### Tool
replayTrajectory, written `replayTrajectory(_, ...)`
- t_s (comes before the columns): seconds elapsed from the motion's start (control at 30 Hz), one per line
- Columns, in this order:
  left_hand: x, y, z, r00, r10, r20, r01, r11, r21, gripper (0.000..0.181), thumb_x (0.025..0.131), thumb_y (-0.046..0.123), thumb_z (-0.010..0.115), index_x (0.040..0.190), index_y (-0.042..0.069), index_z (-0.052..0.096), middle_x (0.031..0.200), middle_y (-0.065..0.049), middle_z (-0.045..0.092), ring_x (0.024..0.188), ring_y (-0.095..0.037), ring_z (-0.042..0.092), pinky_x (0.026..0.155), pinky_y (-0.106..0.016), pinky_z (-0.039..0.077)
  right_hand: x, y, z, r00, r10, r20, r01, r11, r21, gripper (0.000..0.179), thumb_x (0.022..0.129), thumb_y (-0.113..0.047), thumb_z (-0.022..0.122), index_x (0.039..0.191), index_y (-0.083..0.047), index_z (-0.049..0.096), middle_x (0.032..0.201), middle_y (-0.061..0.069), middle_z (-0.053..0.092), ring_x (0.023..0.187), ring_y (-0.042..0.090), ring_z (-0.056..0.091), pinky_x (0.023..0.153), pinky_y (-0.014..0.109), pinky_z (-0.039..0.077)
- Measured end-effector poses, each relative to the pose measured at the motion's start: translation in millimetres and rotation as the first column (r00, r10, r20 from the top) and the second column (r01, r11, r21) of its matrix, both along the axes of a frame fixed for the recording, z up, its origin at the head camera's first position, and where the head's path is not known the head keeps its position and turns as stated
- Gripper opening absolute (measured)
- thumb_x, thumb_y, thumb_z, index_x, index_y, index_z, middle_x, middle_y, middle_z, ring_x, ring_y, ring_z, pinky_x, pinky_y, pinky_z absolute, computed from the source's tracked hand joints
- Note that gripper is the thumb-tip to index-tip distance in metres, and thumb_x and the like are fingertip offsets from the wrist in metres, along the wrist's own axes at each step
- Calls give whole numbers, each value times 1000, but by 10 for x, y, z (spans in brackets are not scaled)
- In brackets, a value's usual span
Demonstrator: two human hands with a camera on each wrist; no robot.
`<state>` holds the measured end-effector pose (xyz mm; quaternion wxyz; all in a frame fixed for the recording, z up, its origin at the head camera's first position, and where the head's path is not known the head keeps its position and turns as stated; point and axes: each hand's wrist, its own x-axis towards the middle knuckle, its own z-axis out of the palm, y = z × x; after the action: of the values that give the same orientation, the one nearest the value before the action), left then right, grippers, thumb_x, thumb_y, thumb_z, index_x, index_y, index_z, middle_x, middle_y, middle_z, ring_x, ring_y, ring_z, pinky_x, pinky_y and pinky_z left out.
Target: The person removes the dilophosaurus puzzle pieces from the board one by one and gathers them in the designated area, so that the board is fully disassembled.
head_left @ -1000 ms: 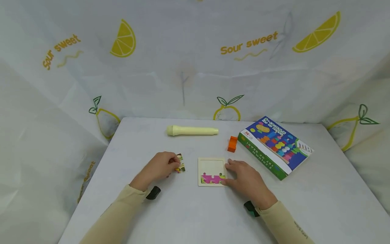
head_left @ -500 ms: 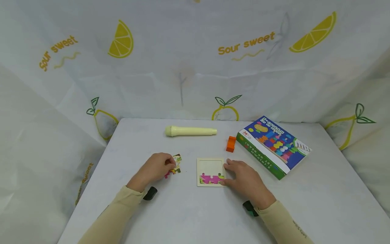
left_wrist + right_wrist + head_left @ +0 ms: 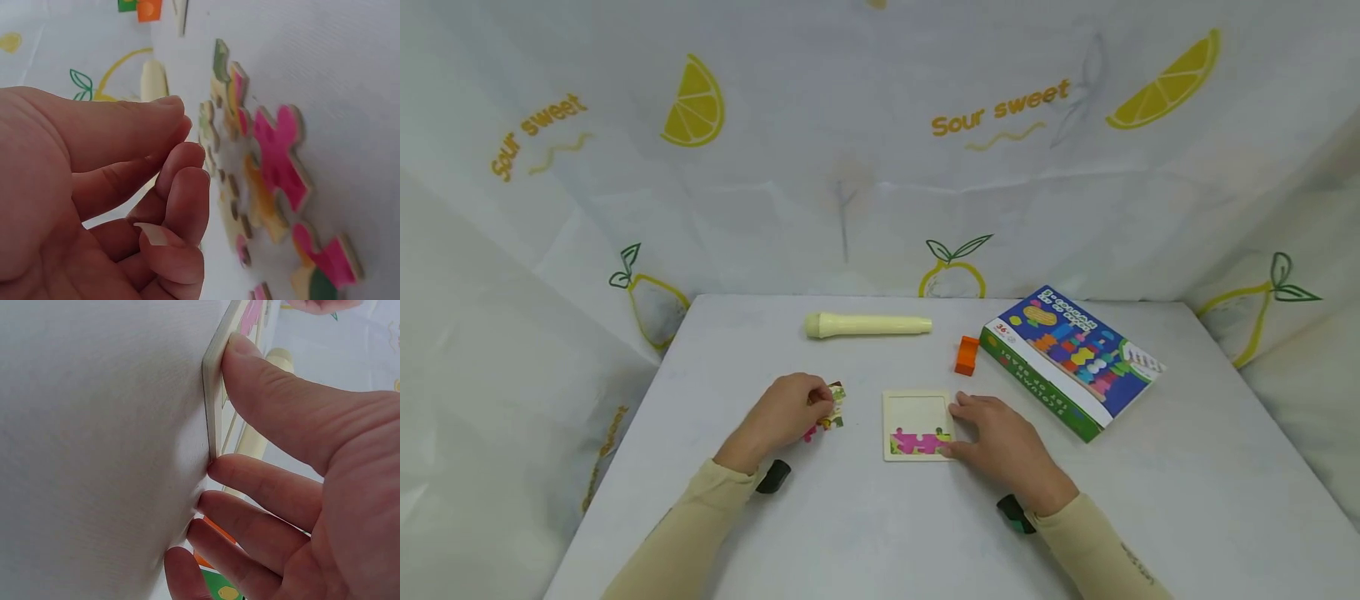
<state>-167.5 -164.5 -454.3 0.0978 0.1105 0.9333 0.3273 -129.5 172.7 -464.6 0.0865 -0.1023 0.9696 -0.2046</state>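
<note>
My left hand (image 3: 786,412) is bent over a small group of jigsaw pieces (image 3: 836,414) on the white table, left of a square puzzle tray (image 3: 917,395). In the left wrist view its thumb and forefinger tips meet beside the pink, yellow and green pieces (image 3: 278,150); I cannot tell whether a piece is between them. The tray has a pale wooden rim, with a strip of joined pink and green pieces (image 3: 917,442) along its near side. My right hand (image 3: 1003,442) steadies the tray's right edge, its thumb on the rim and its forefinger against the side, the fingers mostly straight.
A pale yellow toy microphone (image 3: 868,325) lies behind the tray. An orange block (image 3: 967,356) sits behind the right hand, beside a blue and green toy box (image 3: 1071,358). A white curtain (image 3: 820,167) with lemon prints hangs at the table's far edge.
My left hand has drawn slightly left over the jigsaw pieces, and a pink piece now shows under its near side. The right hand stays at the tray's edge. The view has shifted slightly.
</note>
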Motion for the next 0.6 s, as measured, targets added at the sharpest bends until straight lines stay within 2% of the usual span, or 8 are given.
replayTrajectory(0.1, -9, 57, 28, 1000, -5, -6, 5, 1000, 9, 4, 102, 16, 73, 100, 14, 76, 87, 3, 71, 67, -11, 61, 67, -29, 52, 1, -2, -8, 1000, 6, -5, -6, 1000, -1, 66, 91, -37, 88, 147, -10, 67, 162, 9, 58, 151, 37, 51, 120, 61, 45)
replayTrajectory(0.17, -21, 125, 54, 1000, -24, 15, 24, 1000, 15, 3, 102, 19, 75, 101, 15, 76, 87, 3, 71, 64, -13, 60, 62, -30, 52, 2, -3, -11, 1000, 10, -13, -10, 1000, 6, 66, 91, -36, 88, 148, -9, 67, 162, 9, 58, 151, 37, 51, 119, 61, 45)
replayTrajectory(0.3, -50, 329, 125, 994, -104, 21, 105, 994, -16, 6, 98, 21, 79, 102, 17, 76, 87, 5, 70, 71, -12, 61, 66, -30, 53, 1, -12, -6, 1000, 10, -13, -9, 1000, 22, 66, 91, -33, 88, 148, -7, 66, 162, 11, 57, 151, 38, 51, 119, 61, 45)
replayTrajectory(0.43, -53, 543, 169, 980, -197, 19, 197, 979, -47, 10, 95, 22, 82, 101, 17, 77, 88, 7, 68, 83, -10, 61, 81, -30, 52, -3, -44, -7, 1000, 12, 3, -12, 1000, 13, 65, 92, -31, 88, 150, -11, 65, 166, 10, 52, 154, 38, 48, 120, 62, 44)
replayTrajectory(0.6, -37, 753, 149, 959, -281, 43, 283, 957, -65, 11, 93, 22, 85, 98, 16, 76, 85, 8, 68, 81, -10, 61, 79, -29, 53, 15, -86, 2, 998, 52, -20, -53, 998, -27, 62, 92, -25, 88, 150, -22, 66, 168, 7, 50, 155, 37, 48, 118, 61, 47)
